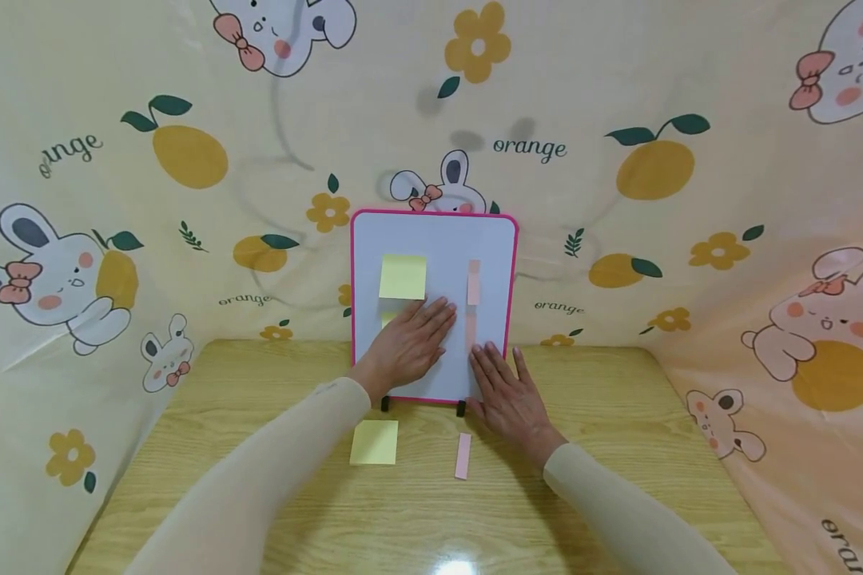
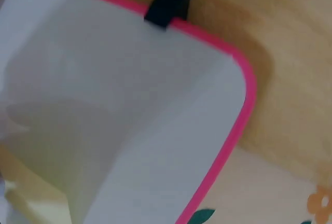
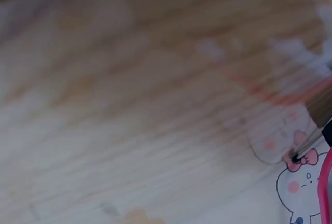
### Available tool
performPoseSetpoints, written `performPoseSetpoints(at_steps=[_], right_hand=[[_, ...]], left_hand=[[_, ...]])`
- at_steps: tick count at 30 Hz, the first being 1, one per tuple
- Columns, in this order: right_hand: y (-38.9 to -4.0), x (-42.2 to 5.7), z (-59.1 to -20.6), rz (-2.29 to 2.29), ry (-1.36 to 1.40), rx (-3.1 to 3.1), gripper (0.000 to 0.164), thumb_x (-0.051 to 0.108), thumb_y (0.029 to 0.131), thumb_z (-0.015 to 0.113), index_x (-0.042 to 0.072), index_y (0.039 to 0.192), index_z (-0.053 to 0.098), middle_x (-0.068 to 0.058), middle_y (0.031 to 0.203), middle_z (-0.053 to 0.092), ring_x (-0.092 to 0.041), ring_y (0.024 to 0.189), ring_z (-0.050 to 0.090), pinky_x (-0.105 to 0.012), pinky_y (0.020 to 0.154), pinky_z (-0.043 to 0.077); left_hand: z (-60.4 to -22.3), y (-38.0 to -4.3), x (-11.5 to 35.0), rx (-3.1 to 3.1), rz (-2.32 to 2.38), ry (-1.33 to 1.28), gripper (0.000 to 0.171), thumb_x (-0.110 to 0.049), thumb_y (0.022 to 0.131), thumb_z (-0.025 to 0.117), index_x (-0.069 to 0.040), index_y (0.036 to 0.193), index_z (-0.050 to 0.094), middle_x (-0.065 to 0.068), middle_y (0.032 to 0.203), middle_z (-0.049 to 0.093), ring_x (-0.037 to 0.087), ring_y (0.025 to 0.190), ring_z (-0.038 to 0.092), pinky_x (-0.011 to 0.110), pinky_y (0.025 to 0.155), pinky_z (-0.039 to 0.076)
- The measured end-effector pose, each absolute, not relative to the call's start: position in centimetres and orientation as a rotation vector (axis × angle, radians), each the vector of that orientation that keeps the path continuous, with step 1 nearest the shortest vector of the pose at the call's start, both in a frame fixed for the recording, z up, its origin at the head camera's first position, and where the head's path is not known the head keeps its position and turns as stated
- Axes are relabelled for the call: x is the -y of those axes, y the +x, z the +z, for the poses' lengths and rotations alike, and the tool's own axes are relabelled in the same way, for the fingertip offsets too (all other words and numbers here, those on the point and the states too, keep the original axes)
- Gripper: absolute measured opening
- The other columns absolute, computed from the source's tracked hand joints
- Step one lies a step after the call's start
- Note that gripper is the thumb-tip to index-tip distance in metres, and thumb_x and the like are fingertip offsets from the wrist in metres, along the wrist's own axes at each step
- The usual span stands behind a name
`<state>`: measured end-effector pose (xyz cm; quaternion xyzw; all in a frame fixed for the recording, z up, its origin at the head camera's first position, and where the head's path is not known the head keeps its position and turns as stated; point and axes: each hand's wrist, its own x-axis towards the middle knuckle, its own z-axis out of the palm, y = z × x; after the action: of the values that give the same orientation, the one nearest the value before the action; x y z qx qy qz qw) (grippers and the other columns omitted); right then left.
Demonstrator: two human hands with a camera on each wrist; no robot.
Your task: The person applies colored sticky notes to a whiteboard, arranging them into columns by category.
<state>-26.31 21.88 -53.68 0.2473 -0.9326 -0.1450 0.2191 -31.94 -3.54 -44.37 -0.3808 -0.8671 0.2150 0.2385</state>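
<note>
A whiteboard (image 1: 446, 235) with a pink rim stands upright on black feet (image 1: 461, 409). My left hand (image 1: 411, 342) lies on it with straight fingers, partly covering a lower yellow sticky note (image 1: 387, 319). Just above that hand is another yellow note (image 1: 403, 277) on the board. At the board's lower right, my right hand (image 1: 512, 393) rests with extended fingers, its fingertips by the bottom of a lower pink strip (image 1: 471, 329). Higher up is a further pink strip (image 1: 474, 286). A yellow note's edge (image 2: 39, 198) shows in the left wrist view.
On the wooden table (image 1: 590, 431), a yellow sticky note (image 1: 374, 442) and a narrow pink strip (image 1: 463, 456) lie in front of the board. Patterned cloth (image 1: 575, 72) with rabbits and oranges hangs behind and at both sides. The right wrist view shows mostly blurred tabletop.
</note>
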Motion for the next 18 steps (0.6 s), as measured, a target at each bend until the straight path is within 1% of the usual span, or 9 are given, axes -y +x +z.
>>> performPoseSetpoints(at_steps=[6, 11, 13, 15, 18], right_hand=[[-26.2, -21.6, -53.7, -0.403, 0.683, 2.586, 0.081, 0.055, 0.107, 0.043, 0.008, 0.169, 0.021, -0.005, 0.178, 0.015, -0.025, 0.166, 0.007, -0.059, 0.134, 0.007], [-26.2, -21.5, -53.6, -0.405, 0.68, 2.576, 0.08, 0.053, 0.106, 0.042, 0.007, 0.169, 0.022, -0.005, 0.178, 0.014, -0.026, 0.166, 0.007, -0.059, 0.134, 0.01], [-26.1, -21.4, -53.5, -0.389, 0.681, 2.571, 0.079, 0.052, 0.107, 0.042, 0.007, 0.168, 0.024, -0.005, 0.178, 0.017, -0.026, 0.166, 0.009, -0.059, 0.133, 0.012], [-26.0, -21.3, -53.4, -0.371, 0.684, 2.57, 0.076, 0.051, 0.107, 0.043, 0.007, 0.167, 0.028, -0.006, 0.177, 0.021, -0.026, 0.165, 0.012, -0.06, 0.133, 0.014], [-25.7, -21.3, -53.2, -0.341, 0.689, 2.574, 0.072, 0.05, 0.107, 0.046, 0.007, 0.164, 0.037, -0.007, 0.173, 0.03, -0.027, 0.164, 0.019, -0.06, 0.133, 0.015]], left_hand=[[-45.5, -31.0, 3.9, 2.442, 0.49, -1.021, 0.065, -0.043, 0.113, 0.036, -0.005, 0.166, 0.03, 0.009, 0.174, 0.027, 0.026, 0.164, 0.017, 0.047, 0.136, 0.011], [-46.3, -30.2, 4.0, 2.489, 0.485, -0.988, 0.067, -0.044, 0.113, 0.035, -0.004, 0.166, 0.028, 0.011, 0.175, 0.024, 0.028, 0.165, 0.014, 0.048, 0.136, 0.008], [-46.5, -29.9, 4.0, 2.507, 0.462, -0.973, 0.068, -0.045, 0.113, 0.036, -0.004, 0.166, 0.029, 0.01, 0.175, 0.025, 0.028, 0.165, 0.015, 0.049, 0.136, 0.009], [-46.8, -29.6, 4.1, 2.518, 0.418, -0.958, 0.067, -0.045, 0.113, 0.039, -0.003, 0.165, 0.033, 0.011, 0.173, 0.029, 0.028, 0.164, 0.018, 0.049, 0.136, 0.011], [-47.3, -28.9, 4.4, 2.545, 0.347, -0.927, 0.066, -0.045, 0.112, 0.042, -0.003, 0.163, 0.038, 0.011, 0.171, 0.034, 0.029, 0.163, 0.021, 0.05, 0.135, 0.015]])
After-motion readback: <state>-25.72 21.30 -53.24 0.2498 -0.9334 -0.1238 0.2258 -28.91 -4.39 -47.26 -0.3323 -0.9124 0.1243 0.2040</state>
